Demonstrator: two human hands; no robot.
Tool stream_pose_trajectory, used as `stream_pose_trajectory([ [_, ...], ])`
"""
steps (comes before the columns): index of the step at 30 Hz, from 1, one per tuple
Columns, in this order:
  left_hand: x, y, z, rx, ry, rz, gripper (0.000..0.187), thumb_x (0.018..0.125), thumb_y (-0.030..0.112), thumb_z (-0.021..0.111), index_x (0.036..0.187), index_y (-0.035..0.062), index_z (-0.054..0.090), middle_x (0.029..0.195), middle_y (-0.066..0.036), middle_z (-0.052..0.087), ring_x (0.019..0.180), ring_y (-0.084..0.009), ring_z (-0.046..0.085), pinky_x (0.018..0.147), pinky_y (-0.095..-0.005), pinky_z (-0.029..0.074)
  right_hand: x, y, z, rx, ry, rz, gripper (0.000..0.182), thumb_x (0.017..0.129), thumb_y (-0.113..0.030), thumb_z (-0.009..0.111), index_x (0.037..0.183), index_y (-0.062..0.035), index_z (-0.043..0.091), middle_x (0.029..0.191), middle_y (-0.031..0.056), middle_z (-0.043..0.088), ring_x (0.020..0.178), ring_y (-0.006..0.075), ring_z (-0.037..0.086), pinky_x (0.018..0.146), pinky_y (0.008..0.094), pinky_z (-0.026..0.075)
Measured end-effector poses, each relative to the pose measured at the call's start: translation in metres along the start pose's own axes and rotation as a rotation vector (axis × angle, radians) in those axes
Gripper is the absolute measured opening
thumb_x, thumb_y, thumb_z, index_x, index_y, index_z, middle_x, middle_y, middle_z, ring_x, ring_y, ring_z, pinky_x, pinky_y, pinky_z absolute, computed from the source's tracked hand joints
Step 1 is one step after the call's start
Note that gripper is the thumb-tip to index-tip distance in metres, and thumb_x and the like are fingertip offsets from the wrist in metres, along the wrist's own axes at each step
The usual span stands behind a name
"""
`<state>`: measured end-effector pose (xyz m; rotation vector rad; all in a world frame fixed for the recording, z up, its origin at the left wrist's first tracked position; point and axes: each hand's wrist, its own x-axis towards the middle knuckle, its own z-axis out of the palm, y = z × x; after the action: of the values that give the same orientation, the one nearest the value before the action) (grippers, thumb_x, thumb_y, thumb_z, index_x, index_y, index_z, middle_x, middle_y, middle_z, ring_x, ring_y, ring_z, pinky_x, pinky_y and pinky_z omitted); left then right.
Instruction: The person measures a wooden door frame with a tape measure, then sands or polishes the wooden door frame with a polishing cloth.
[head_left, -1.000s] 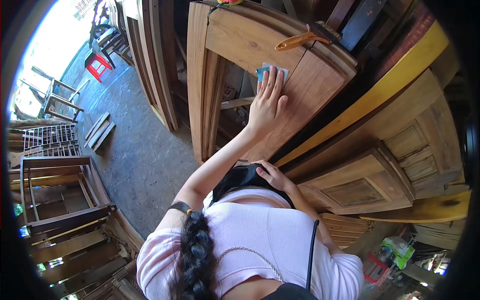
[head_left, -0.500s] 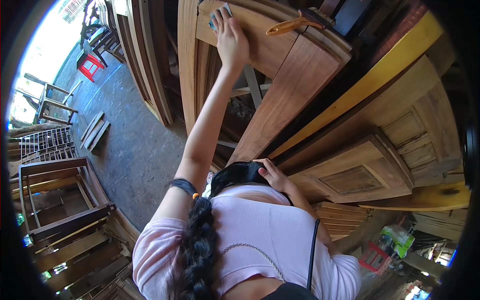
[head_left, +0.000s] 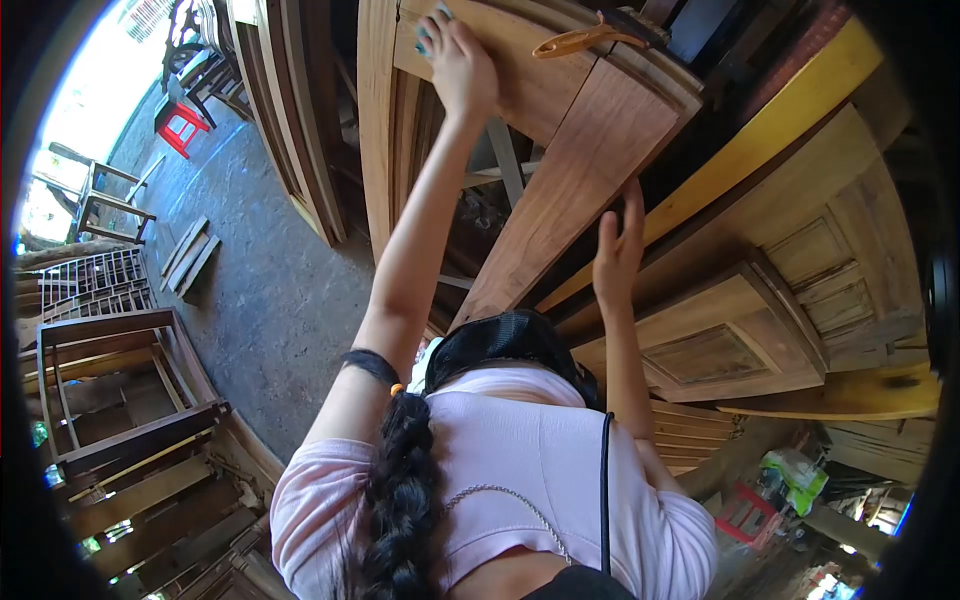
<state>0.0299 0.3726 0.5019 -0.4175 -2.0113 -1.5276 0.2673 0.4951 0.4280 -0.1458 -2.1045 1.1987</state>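
Observation:
My left hand (head_left: 460,70) is pressed palm-down on the upper rail of a wooden door frame (head_left: 590,150). Its fingers close over a small pale sheet that looks like sandpaper (head_left: 443,9), mostly hidden beneath them. My right hand (head_left: 618,255) is raised beside the frame's right-hand edge, holding nothing, fingers stretched out and apart. Its fingertips are at or very near that edge; contact is hard to make out. A brush with an orange wooden handle (head_left: 575,42) lies on top of the frame, to the right of my left hand.
A yellow board (head_left: 740,150) and panelled wooden doors (head_left: 715,345) lean on the right. More tall boards (head_left: 285,110) stand at left. On the concrete floor are loose slats (head_left: 188,258), a red stool (head_left: 182,128) and a wooden frame (head_left: 110,390).
My right hand has come up from beside the black cap at my chest to the frame's right edge, fingers extended. My left hand has shifted slightly upward with the sandpaper.

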Motion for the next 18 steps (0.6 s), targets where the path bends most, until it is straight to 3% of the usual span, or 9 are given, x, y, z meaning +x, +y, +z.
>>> stream_pose_trajectory([
  [3, -0.079, 0.026, 0.012, 0.026, -0.106, 0.213, 0.056, 0.100, 0.029, 0.026, 0.146, -0.0003, 0.016, 0.151, -0.025, 0.011, 0.140, -0.0439, 0.005, 0.113, -0.0506, 0.012, -0.006, 0.000, 0.011, -0.141, -0.006, -0.019, 0.059, 0.099, -0.036, 0.038, 0.143, 0.0011, 0.026, 0.148, 0.0255, 0.023, 0.138, 0.0385, 0.023, 0.110, 0.0445, 0.023],
  [4, -0.111, 0.031, 0.015, 0.065, -0.233, 0.257, 0.057, 0.099, 0.028, 0.029, 0.146, -0.0005, 0.016, 0.151, -0.025, 0.011, 0.139, -0.0460, 0.004, 0.113, -0.0506, 0.010, -0.007, 0.001, 0.013, -0.078, -0.003, 0.010, 0.060, 0.099, -0.038, 0.038, 0.143, 0.0011, 0.026, 0.149, 0.0263, 0.021, 0.138, 0.0395, 0.021, 0.110, 0.0440, 0.021],
  [5, -0.136, 0.053, 0.010, 0.055, -0.364, 0.137, 0.056, 0.098, 0.026, 0.031, 0.146, -0.0001, 0.018, 0.151, -0.025, 0.012, 0.139, -0.0467, 0.005, 0.113, -0.0504, 0.010, -0.006, 0.002, 0.013, -0.076, -0.005, 0.010, 0.060, 0.099, -0.038, 0.038, 0.143, 0.0011, 0.026, 0.149, 0.0263, 0.021, 0.138, 0.0395, 0.021, 0.110, 0.0440, 0.021],
  [8, -0.124, 0.054, 0.009, 0.025, -0.296, 0.172, 0.055, 0.099, 0.029, 0.027, 0.145, 0.0010, 0.021, 0.151, -0.025, 0.015, 0.139, -0.0455, 0.008, 0.113, -0.0496, 0.010, -0.008, 0.007, 0.007, 0.031, -0.007, 0.047, 0.059, 0.099, -0.038, 0.037, 0.142, 0.0010, 0.029, 0.148, 0.0264, 0.023, 0.138, 0.0385, 0.023, 0.111, 0.0440, 0.020],
  [11, -0.050, 0.036, 0.012, 0.032, -0.085, 0.212, 0.051, 0.100, 0.029, 0.023, 0.145, 0.0047, 0.024, 0.151, -0.021, 0.019, 0.139, -0.0424, 0.011, 0.114, -0.0473, 0.012, -0.002, 0.001, 0.001, 0.078, -0.002, 0.031, 0.056, 0.099, -0.036, 0.036, 0.141, 0.0014, 0.032, 0.148, 0.0247, 0.026, 0.138, 0.0364, 0.023, 0.111, 0.0431, 0.020],
  [13, -0.025, 0.031, 0.012, -0.021, -0.054, 0.091, 0.053, 0.101, 0.032, 0.020, 0.145, 0.0035, 0.023, 0.152, -0.019, 0.015, 0.141, -0.0370, 0.008, 0.115, -0.0408, 0.010, -0.001, -0.012, -0.007, 0.106, -0.041, 0.099, 0.053, 0.100, -0.032, 0.037, 0.140, 0.0020, 0.034, 0.146, 0.0218, 0.031, 0.137, 0.0335, 0.027, 0.111, 0.0411, 0.022],
  [16, -0.083, 0.043, 0.022, 0.015, -0.066, 0.219, 0.052, 0.100, 0.027, 0.026, 0.143, -0.0007, 0.025, 0.150, -0.023, 0.021, 0.138, -0.0454, 0.010, 0.113, -0.0501, 0.010, -0.012, -0.003, -0.004, 0.195, 0.024, 0.146, 0.051, 0.100, -0.030, 0.038, 0.139, 0.0018, 0.036, 0.144, 0.0189, 0.036, 0.135, 0.0311, 0.032, 0.110, 0.0393, 0.025],
  [18, -0.150, 0.054, 0.020, 0.008, -0.257, 0.249, 0.052, 0.097, 0.026, 0.035, 0.142, -0.0002, 0.031, 0.148, -0.025, 0.023, 0.138, -0.0469, 0.014, 0.112, -0.0527, 0.013, -0.016, -0.010, -0.005, 0.182, 0.058, 0.158, 0.049, 0.100, -0.029, 0.038, 0.137, 0.0018, 0.038, 0.142, 0.0182, 0.039, 0.133, 0.0301, 0.035, 0.109, 0.0386, 0.026],
])
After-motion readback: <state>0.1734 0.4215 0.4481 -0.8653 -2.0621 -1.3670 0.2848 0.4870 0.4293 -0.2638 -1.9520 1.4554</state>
